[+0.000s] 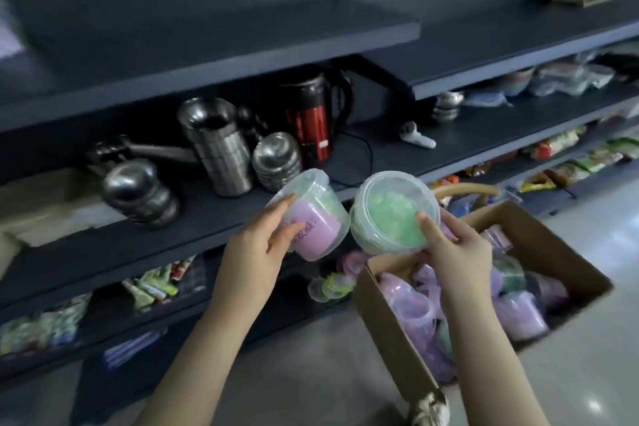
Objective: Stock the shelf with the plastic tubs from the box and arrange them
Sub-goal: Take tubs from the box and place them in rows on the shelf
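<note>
My left hand grips a clear plastic tub with a purple label, tilted, its lid toward the shelf. My right hand holds a second clear tub with green contents, lid facing me, thumb on the lid. Both tubs hang side by side, almost touching, in front of the dark shelf. Below my right hand stands an open cardboard box with several more purple and green tubs inside.
On the shelf stand stacked steel cups, steel bowls, and a red-black kettle with its cord. A white device lies to the right. Snack packets fill lower shelves. The upper shelf is bare. Loose tubs lie beside the box.
</note>
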